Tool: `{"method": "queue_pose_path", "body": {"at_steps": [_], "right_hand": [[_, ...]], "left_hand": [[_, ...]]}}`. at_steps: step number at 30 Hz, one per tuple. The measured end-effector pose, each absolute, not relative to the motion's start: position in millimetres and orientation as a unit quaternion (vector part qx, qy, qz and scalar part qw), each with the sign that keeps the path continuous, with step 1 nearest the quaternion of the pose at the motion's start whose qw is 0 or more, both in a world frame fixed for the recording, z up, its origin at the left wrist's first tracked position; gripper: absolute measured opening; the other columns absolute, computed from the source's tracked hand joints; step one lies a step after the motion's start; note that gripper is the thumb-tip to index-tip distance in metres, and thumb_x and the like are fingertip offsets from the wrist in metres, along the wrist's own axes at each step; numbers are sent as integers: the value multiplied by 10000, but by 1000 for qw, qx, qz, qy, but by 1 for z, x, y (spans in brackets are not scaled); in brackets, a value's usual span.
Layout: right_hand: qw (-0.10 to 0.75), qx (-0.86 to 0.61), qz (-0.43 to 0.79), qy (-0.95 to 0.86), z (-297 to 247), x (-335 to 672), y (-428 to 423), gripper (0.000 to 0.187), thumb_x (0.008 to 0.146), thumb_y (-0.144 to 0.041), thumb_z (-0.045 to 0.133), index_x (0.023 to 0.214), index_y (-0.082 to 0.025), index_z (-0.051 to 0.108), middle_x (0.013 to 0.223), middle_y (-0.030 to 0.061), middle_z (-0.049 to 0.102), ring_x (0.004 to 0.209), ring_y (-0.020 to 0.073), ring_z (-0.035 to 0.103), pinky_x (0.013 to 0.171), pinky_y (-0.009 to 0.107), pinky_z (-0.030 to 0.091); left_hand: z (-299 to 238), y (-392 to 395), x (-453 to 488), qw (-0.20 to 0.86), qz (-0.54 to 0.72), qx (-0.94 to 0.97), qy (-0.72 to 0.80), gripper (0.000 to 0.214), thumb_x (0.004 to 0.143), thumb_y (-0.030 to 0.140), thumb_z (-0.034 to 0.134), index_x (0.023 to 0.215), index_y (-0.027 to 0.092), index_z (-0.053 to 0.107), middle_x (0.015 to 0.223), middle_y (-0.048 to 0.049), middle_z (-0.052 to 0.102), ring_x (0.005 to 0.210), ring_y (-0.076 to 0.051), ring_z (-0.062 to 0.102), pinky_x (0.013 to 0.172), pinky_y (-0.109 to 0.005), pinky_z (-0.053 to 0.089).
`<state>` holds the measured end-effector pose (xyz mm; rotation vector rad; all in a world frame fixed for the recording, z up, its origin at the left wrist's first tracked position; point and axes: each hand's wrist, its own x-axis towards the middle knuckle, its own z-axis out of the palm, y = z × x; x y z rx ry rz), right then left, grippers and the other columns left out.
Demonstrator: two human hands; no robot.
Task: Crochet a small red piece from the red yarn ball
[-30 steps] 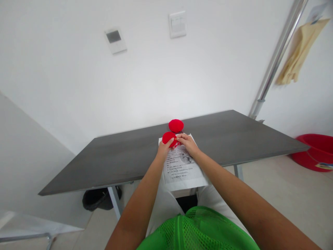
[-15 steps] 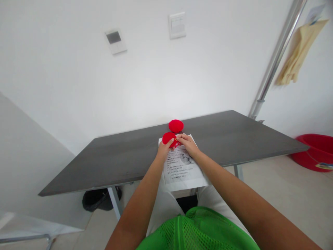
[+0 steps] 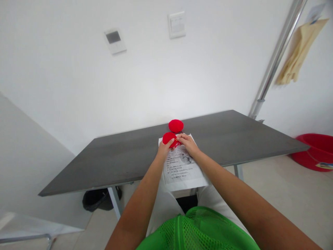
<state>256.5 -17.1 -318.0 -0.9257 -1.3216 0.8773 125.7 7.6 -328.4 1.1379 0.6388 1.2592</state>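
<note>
In the head view, my left hand [image 3: 164, 148] is closed on a round, soft-looking red piece [image 3: 169, 138], its thumb lying over the front. The fingertips of my right hand [image 3: 187, 142] pinch together at the piece's right edge, by a small yellow ring-like bit [image 3: 177, 139]. Thin red strands show just below the fingers. A second round red piece [image 3: 176, 125] rests on the table behind. Under both hands lies a printed sheet [image 3: 179, 177], overhanging the table's front edge. Whether the red pieces are yarn or cloth cannot be made out.
The dark grey table [image 3: 125, 156] stands against a white wall. Below it at left is a black bin [image 3: 96, 200]; a red tub [image 3: 309, 152] sits on the floor at right. Cream gloves [image 3: 299, 52] hang beside a metal pipe [image 3: 279, 52].
Almost nothing differs. Both hands keep their hold on the red piece, which has shifted at most very slightly to the right.
</note>
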Motion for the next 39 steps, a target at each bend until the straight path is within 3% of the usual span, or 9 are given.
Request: {"method": "queue_pose_path", "body": {"at_steps": [17, 25, 39], "right_hand": [[619, -399, 363, -571, -319, 257, -15, 194, 723, -363, 580, 617, -202, 587, 608, -29, 557, 615, 134, 493, 658, 279, 386], [625, -403, 363, -561, -319, 257, -14, 162, 695, -354, 599, 703, -201, 648, 733, -2, 635, 703, 155, 545, 706, 292, 409], [629, -397, 362, -561, -319, 257, -15, 159, 713, -360, 604, 687, -205, 624, 703, -10, 619, 689, 153, 538, 713, 291, 413]], "left_hand": [[-329, 9, 127, 617, 547, 491, 280, 449, 542, 403, 809, 822, 117, 606, 563, 13, 589, 431, -85, 486, 426, -223, 365], [-329, 9, 127, 613, 549, 492, 285, 444, 546, 404, 806, 829, 119, 617, 567, 15, 584, 435, -80, 476, 433, -225, 364], [-329, 8, 126, 607, 543, 506, 284, 429, 562, 408, 795, 833, 120, 627, 565, 15, 579, 451, -83, 478, 440, -222, 367]]}}
